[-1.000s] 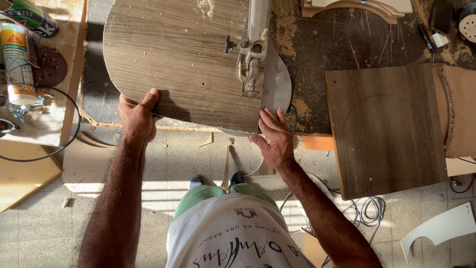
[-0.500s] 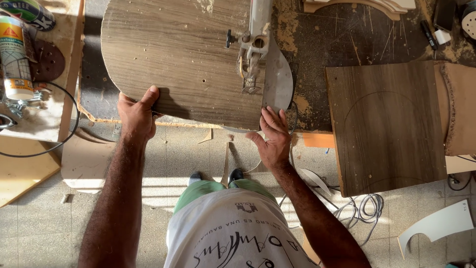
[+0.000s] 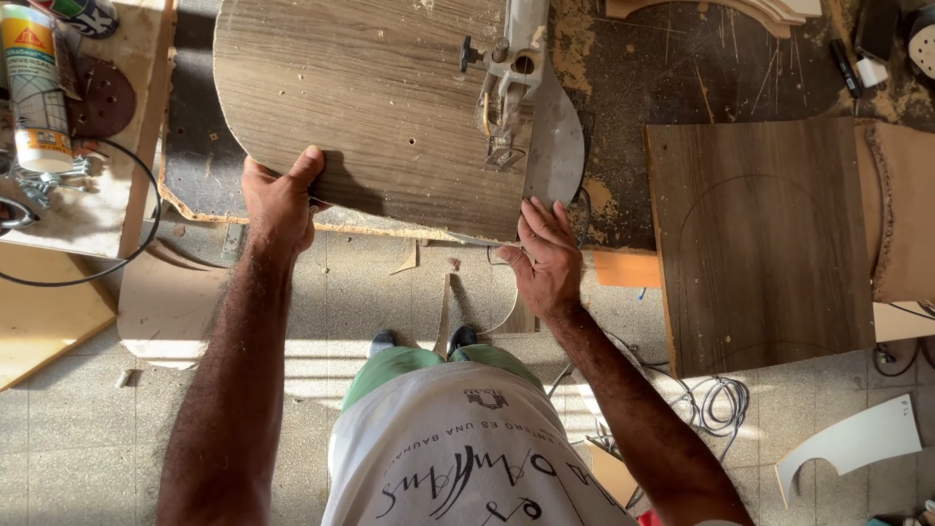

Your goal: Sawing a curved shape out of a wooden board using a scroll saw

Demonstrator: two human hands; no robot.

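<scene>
A large wood-grain panel (image 3: 370, 107) with rounded corners lies on a saw table (image 3: 623, 185). My left hand (image 3: 280, 200) grips its near edge at the left, thumb on top. My right hand (image 3: 543, 255) presses flat on the near right corner of the panel, fingers spread, just below the metal blade guide (image 3: 506, 88) of the saw. A thin grey offcut (image 3: 555, 146) curves away to the right of the blade.
A second dark wood panel (image 3: 765, 244) with a pencilled arc lies to the right. A sealant tube (image 3: 34, 88) and a sanding disc (image 3: 102, 97) sit on a bench at left. Cables (image 3: 716, 399) and white offcuts (image 3: 857, 438) lie on the tiled floor.
The panel has shifted slightly and both hands moved with it, keeping the same hold.
</scene>
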